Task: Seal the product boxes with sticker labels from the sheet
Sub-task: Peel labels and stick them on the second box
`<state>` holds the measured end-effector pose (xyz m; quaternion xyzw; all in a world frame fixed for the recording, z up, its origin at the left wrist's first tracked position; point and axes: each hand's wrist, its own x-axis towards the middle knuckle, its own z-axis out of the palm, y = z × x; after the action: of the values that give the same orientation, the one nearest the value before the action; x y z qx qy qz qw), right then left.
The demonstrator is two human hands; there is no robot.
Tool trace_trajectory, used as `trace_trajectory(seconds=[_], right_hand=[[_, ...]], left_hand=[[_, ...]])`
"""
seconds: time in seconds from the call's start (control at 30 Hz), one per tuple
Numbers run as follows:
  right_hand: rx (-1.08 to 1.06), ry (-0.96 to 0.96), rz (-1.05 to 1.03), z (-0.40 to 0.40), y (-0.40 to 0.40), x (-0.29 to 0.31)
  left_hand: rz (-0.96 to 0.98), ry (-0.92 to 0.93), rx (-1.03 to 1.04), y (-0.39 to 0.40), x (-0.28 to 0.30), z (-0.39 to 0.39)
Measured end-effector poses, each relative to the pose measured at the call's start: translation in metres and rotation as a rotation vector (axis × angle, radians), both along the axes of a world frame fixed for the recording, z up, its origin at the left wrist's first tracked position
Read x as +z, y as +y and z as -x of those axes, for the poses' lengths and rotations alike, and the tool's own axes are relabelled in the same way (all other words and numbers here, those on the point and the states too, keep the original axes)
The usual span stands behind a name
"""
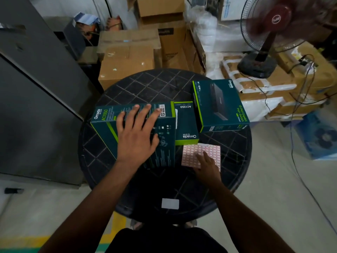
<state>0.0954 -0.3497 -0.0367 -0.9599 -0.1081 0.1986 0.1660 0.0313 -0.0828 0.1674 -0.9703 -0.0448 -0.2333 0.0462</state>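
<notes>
Picking a sticker, by the look of it; left hand (135, 133) lay flat, fingers spread, on the big box (135, 136); right hand (207, 164) rested on the sticker sheet (193, 154), just right of the big box, fingertips curled down, pinching or not could not be told; small box (185, 123) and wide box (219, 105) farther right; next, probably: peel one sticker, press over the big box's flap.
</notes>
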Motion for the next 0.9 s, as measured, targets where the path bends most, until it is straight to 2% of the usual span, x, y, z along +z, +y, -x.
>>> trace_trajectory(seconds=[0.17, 0.27, 0.33, 0.43, 0.53, 0.8, 0.9], right_hand=[[-0.033, -0.020, 0.026, -0.031, -0.007, -0.005], [0.028, 0.042, 0.131, -0.046, -0.013, -0.008], [0.029, -0.003, 0.170, -0.045, -0.016, -0.009], [-0.041, -0.080, 0.152, -0.038, -0.019, -0.009], [-0.057, -0.073, 0.144, -0.031, -0.022, -0.009], [0.038, -0.055, 0.059, -0.001, -0.017, -0.013], [0.015, -0.076, -0.005, 0.005, -0.018, -0.018]], left_hand=[[0.001, -0.029, 0.008, 0.002, -0.001, -0.008], [0.009, -0.036, 0.011, 0.002, -0.002, -0.008], [0.015, -0.041, 0.012, 0.002, -0.003, -0.009], [0.026, -0.059, 0.018, 0.002, -0.004, -0.012], [0.044, -0.066, 0.018, 0.001, -0.005, -0.015], [0.071, -0.050, 0.014, 0.005, -0.005, -0.021], [0.072, -0.051, 0.007, 0.006, -0.005, -0.021]])
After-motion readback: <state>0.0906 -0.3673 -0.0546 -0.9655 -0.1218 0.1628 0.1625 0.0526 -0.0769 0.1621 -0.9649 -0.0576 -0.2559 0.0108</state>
